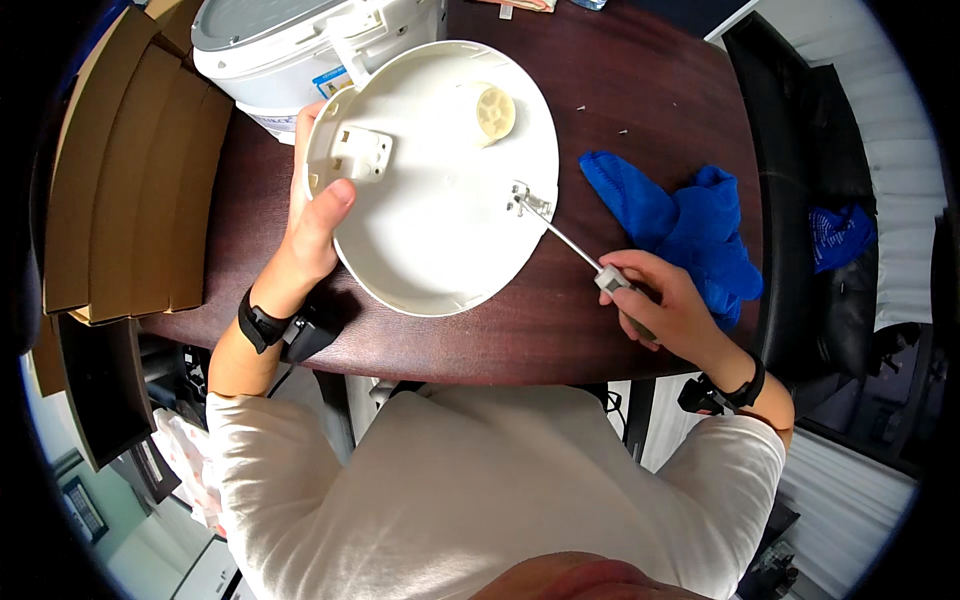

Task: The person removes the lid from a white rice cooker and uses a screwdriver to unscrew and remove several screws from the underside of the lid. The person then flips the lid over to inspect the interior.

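My left hand [318,225] grips the left rim of a round white plastic lid [430,230], its thumb lying inside the rim. The lid's hollow inner side faces me, with a square white bracket [362,153] at its left and a cream round knob [494,113] near the top. In my right hand [655,300] is a screwdriver [575,248] with a grey handle and a thin metal shaft. Its tip reaches a small latch fitting [523,198] at the lid's right edge; whether it sits in a screw is too small to tell.
Behind the lid stands a white appliance [285,55] with a grey top. A blue cloth [690,225] lies on the dark wooden table [640,70] right of the lid, near a few tiny screws [623,131]. Cardboard boxes [140,180] crowd the left; a black sofa [820,150] borders the right.
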Demonstrator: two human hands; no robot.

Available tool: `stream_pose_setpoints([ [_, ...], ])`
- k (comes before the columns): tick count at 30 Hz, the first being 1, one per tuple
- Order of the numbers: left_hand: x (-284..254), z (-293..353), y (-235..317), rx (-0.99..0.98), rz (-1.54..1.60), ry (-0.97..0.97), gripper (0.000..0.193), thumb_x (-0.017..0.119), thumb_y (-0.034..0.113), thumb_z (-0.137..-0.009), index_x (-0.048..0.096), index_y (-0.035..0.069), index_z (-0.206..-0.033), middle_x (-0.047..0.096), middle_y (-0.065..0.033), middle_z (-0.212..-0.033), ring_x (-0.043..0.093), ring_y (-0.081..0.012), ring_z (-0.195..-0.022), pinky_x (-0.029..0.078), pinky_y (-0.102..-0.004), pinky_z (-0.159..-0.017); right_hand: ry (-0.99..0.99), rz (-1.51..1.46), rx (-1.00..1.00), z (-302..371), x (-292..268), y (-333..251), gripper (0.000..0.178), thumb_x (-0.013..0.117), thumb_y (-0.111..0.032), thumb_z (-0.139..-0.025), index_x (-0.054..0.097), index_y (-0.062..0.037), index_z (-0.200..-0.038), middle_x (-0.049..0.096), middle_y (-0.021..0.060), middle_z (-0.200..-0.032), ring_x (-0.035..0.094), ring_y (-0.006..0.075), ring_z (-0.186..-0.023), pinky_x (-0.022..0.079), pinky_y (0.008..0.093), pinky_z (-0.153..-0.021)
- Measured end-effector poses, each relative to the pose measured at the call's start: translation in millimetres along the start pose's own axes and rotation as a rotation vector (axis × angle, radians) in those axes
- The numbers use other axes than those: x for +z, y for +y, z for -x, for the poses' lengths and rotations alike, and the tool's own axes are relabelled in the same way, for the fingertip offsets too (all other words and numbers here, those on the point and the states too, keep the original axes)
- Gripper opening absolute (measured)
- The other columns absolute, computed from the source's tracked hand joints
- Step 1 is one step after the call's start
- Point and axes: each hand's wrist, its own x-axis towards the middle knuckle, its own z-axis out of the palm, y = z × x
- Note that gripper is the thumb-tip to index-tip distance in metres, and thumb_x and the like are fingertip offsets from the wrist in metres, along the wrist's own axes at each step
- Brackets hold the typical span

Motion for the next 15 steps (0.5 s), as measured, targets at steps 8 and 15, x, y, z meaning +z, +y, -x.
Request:
stream_pose_setpoints([
  [8,-1.8,-1.8,-4.9,0.074,0.034,-0.033,0.09,0.063,0.057,-0.073,0.023,0.002,-0.133,0.045,-0.0163,-0.121,0.047,-0.0241,-0.116,0.042,-0.0383,-0.095,-0.005,-0.034,0.003,-2.5,2.5,-0.1,0.03,0.051,-0.01,-0.092,0.049,0.0012,-0.12,0.058,0.0058,-0.083,0.049,0.0053,-0.05,0.036,0.0184,-0.039],
  [15,-2.3,-5.3,-4.1,0.232,-0.011,-0.071,0.095,0.062,0.051,-0.069,0.024,-0.001,-0.139,0.044,-0.0182,-0.129,0.045,-0.0276,-0.121,0.039,-0.0408,-0.099,-0.056,-0.09,-0.03,-2.6,2.9,2.1,0.03,0.045,-0.008,-0.094,0.047,0.0019,-0.122,0.057,0.0074,-0.091,0.049,0.0062,-0.051,0.036,0.0184,-0.037],
])
